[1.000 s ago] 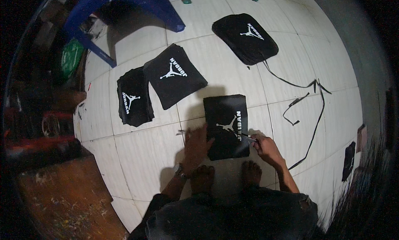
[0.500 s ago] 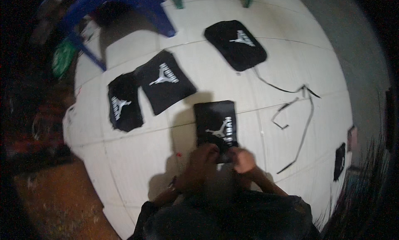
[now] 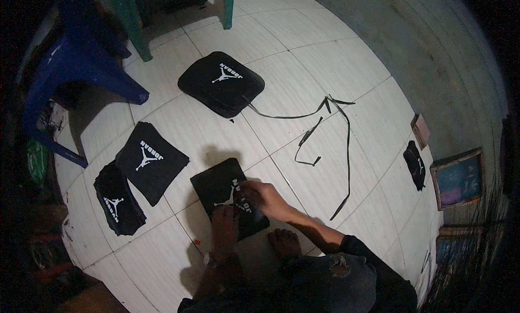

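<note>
A black fabric piece [image 3: 211, 180] with a white printed figure and lettering lies on the tiled floor in front of me. My left hand [image 3: 223, 229] is over its near part, fingers curled beside the print. Across the lettering, my right hand [image 3: 264, 198] has its fingers pinched together. Whatever is between the fingers of either hand is too small and dark to make out. To the left, a square black piece [image 3: 162, 172] with the same print partly overlaps a smaller bundle of black pieces [image 3: 124, 213]. A rounded stack of black pieces [image 3: 200, 85] sits farther away.
Thin black strips [image 3: 348, 161] trail over the tiles on the right. A blue plastic chair [image 3: 92, 69] and a green one [image 3: 228, 9] stand at the far left. By the right wall are a small black bundle [image 3: 415, 166] and a framed board [image 3: 460, 180]. My bare foot [image 3: 285, 243] is beside the fabric.
The view has turned and sharpened. Both hands have moved from the near edge of the black fabric piece to its printed middle. The piece now lies slanted.
</note>
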`<state>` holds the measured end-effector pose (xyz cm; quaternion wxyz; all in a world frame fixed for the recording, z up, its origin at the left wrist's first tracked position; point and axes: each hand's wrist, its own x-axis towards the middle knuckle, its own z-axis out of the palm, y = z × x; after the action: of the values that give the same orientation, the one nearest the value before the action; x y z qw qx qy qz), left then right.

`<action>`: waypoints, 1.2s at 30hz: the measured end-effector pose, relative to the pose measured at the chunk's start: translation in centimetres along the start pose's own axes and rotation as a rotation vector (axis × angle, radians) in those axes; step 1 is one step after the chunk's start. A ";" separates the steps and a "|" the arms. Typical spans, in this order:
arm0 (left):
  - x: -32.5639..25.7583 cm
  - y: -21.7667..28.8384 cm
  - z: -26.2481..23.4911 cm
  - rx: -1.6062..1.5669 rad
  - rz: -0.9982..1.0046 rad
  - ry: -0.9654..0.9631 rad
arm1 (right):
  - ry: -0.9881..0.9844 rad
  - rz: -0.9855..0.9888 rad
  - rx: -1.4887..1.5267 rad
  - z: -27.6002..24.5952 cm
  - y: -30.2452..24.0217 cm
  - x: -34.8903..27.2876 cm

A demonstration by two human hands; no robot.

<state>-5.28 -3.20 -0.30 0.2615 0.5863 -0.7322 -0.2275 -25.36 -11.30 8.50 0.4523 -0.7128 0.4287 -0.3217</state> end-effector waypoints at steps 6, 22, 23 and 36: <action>0.6 -0.4 -0.4 0.085 0.072 -0.057 | -0.219 -0.024 -0.497 4.0 3.9 -0.3; 0.4 -0.7 -0.7 -0.244 -0.164 0.081 | -0.395 -0.426 -0.655 2.6 5.1 -0.1; 0.5 -0.8 -1.0 -0.235 -0.204 0.042 | -0.407 -0.454 -0.686 2.6 5.2 -0.2; 1.7 -0.6 -2.6 -0.405 -0.376 0.055 | -0.134 -0.377 -0.835 3.8 6.4 -2.9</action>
<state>-3.47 -5.05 1.54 0.3464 0.6534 -0.5429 -0.3980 -25.40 -8.69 0.91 0.0868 -0.9188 0.3540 -0.1514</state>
